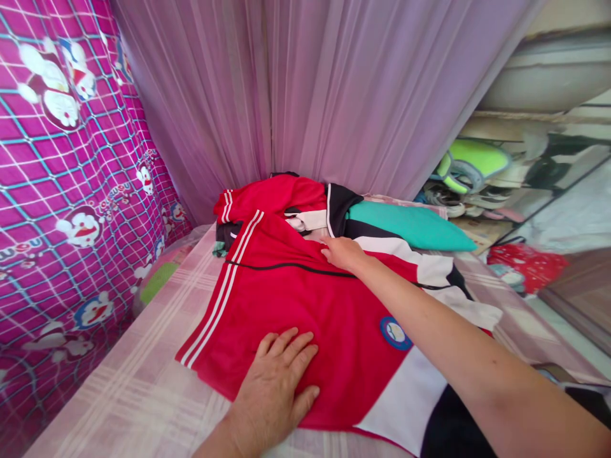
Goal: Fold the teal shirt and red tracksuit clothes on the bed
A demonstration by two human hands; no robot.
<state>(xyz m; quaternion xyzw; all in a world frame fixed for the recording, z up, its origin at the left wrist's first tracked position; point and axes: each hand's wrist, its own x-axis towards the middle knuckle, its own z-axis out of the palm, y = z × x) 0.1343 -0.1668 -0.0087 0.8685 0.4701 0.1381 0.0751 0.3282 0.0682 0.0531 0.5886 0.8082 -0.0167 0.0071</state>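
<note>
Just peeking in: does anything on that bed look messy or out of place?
Only the far end: a crumpled red, black and white garment heap lies bunched by the lilac curtain. The red jacket with white stripes lies flat under the left hand and right hand.

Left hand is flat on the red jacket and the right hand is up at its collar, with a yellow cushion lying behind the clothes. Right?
Nearly. In the head view the left hand lies flat on the red jacket and the right hand reaches to its collar end, but the cushion behind the clothes is teal, not yellow.
</note>
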